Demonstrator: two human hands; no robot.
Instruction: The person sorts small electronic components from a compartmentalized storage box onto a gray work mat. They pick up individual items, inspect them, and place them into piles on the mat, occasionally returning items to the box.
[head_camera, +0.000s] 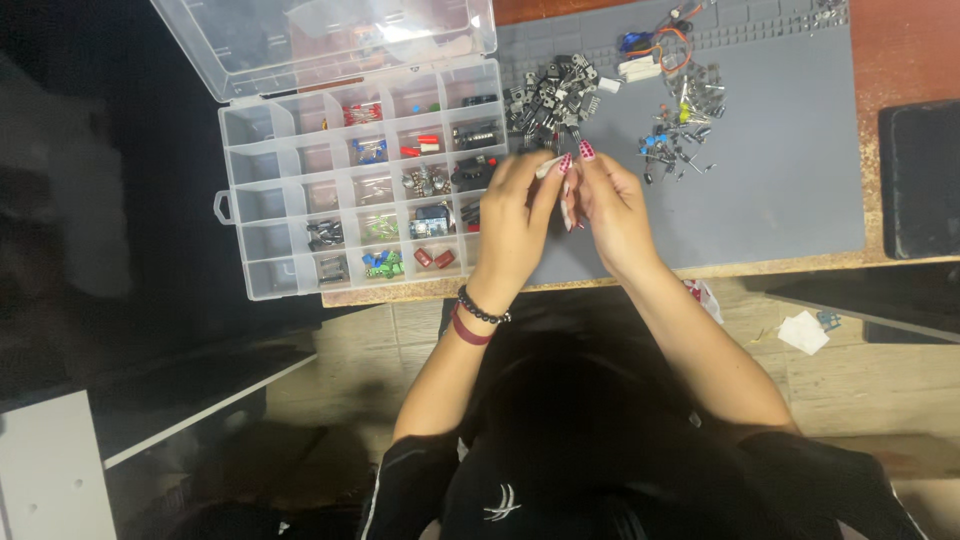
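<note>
Head view: left hand (515, 215) and right hand (612, 205) raised together, grips pinching a small pale part (549, 167).

Both hands, left hand (515, 215) and right hand (612, 205), pinch a small pale part (549, 166) over grey mat (780, 170), clear compartment box (262, 215) at nine o'clock, black component pile (552, 100) at twelve.

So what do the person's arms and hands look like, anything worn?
Both forearms are bare. The left hand has two bands at its wrist: a black beaded bracelet and a dark red band just behind it. The right hand wears nothing at the wrist. Fingernails are long and painted pink-red. Short black sleeves cover the upper arms.
</note>
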